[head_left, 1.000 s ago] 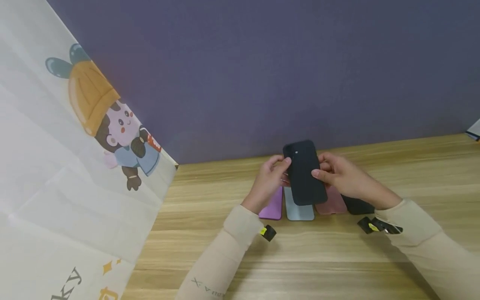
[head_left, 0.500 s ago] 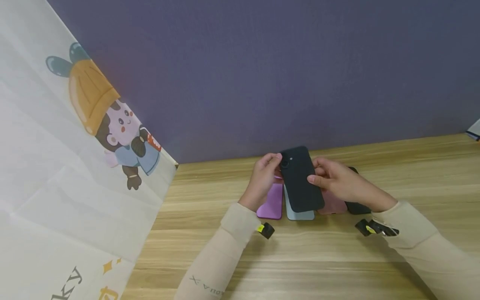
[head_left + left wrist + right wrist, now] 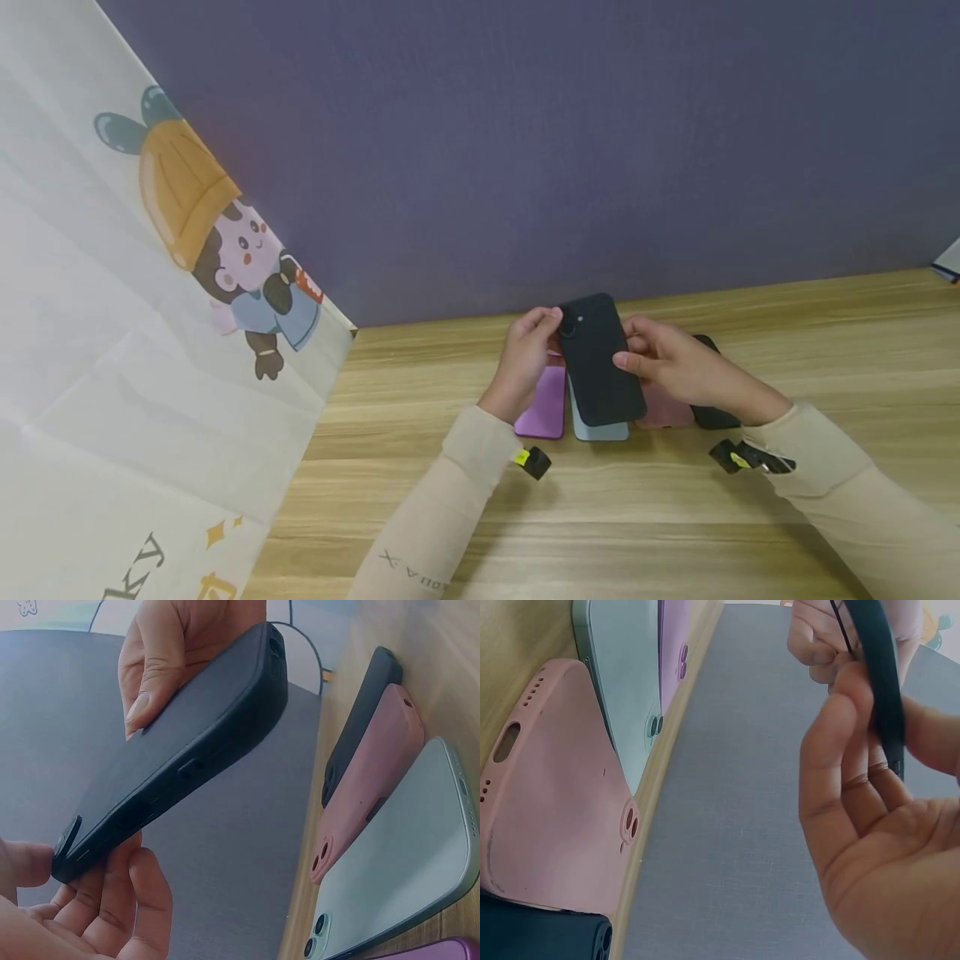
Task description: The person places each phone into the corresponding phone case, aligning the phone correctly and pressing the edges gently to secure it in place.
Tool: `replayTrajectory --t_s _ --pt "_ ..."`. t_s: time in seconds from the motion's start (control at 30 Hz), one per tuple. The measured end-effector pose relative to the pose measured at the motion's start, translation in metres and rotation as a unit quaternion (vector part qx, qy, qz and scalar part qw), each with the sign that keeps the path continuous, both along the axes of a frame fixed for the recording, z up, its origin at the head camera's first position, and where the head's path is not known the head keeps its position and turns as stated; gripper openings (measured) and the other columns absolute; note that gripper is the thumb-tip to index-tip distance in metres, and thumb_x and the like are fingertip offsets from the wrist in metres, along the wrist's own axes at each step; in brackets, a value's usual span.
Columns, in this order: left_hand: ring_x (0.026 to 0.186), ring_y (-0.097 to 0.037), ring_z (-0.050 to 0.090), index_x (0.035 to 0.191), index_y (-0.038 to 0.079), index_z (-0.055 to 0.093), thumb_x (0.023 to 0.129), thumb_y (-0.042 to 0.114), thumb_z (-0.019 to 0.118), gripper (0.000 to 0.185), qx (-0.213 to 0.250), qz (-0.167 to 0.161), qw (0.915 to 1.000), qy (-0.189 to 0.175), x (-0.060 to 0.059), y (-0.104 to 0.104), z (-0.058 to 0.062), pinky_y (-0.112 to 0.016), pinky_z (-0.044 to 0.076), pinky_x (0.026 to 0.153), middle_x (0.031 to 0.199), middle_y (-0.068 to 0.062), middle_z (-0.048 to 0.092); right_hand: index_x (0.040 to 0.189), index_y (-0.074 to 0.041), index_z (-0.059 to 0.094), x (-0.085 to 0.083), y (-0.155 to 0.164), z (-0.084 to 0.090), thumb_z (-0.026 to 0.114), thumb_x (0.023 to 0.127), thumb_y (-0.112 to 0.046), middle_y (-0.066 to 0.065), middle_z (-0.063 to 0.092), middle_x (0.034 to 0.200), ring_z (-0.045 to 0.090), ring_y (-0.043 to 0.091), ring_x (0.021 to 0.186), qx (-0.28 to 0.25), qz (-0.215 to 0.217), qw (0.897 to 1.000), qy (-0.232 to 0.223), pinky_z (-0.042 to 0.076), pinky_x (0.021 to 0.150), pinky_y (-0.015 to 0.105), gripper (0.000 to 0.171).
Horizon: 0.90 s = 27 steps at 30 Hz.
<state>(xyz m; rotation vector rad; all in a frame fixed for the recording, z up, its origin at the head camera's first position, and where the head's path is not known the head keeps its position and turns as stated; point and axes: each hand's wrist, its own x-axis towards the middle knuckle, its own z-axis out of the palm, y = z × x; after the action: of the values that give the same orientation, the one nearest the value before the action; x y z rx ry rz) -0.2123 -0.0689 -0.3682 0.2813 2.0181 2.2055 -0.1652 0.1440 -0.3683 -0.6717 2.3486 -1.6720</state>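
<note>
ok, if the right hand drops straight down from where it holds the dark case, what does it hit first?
Probably the pink case on the table, right below the right hand; the dark case is held above the row. Depth is unclear.

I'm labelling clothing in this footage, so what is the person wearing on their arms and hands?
Both arms wear long beige sleeves ending at the wrist. The left sleeve carries small dark lettering on the forearm. A small black device with a yellow mark sits at each wrist. The left hand and right hand are bare.

I hold a phone [image 3: 597, 358] above four cases [image 3: 598, 427] lying side by side on the table [image 3: 637, 517].
</note>
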Motion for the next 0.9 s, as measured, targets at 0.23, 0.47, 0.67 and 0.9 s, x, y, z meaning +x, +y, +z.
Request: replayTrajectory --t_s 0.23,0.47,0.67,0.9 --pt "0.061 -0.011 0.058 0.098 0.002 0.063 0.109 0.022 0.05 0.027 -0.009 0.011 0.9999 0.0 -0.001 -0.003 0.0 -0.026 0.053 0.058 0.071 0.002 0.059 0.134 0.011 0.043 -0.002 -0.002 0.0 0.054 0.106 -0.011 0.027 0.071 0.116 0.076 0.018 0.09 0.008 -0.011 1.0 -0.019 0.064 0.075 0.035 0.037" --pt "0.064 -0.011 0.058 0.108 -0.002 0.066 0.109 0.024 0.049 0.031 -0.019 0.048 0.9986 -0.013 -0.006 -0.009 0.0 -0.029 0.056 0.064 0.074 0.002 0.06 0.134 0.01 0.045 -0.002 0.003 -0.002 0.059 0.105 -0.017 0.021 0.073 0.112 0.07 0.022 0.074 0.051 0.045 0.997 -0.049 0.061 0.067 0.038 0.043" --pt "0.063 -0.011 0.058 0.108 -0.003 0.065 0.109 0.023 0.05 0.03 -0.007 0.059 0.9981 -0.019 -0.009 -0.012 0.0 -0.024 0.054 0.06 0.074 0.002 0.059 0.14 0.013 0.037 -0.004 0.006 -0.008 0.06 0.103 -0.009 0.027 0.069 0.12 0.071 0.023 0.078 0.025 0.114 0.992 -0.042 0.062 0.071 0.04 0.05" --pt "0.063 -0.011 0.06 0.109 -0.004 0.066 0.109 0.025 0.05 0.033 -0.007 0.05 0.9987 -0.013 -0.008 -0.011 0.001 -0.025 0.055 0.062 0.074 0.001 0.061 0.137 0.015 0.037 -0.003 0.007 -0.008 0.059 0.102 -0.005 0.029 0.068 0.116 0.07 0.021 0.078 0.008 0.118 0.993 -0.027 0.062 0.072 0.038 0.046"
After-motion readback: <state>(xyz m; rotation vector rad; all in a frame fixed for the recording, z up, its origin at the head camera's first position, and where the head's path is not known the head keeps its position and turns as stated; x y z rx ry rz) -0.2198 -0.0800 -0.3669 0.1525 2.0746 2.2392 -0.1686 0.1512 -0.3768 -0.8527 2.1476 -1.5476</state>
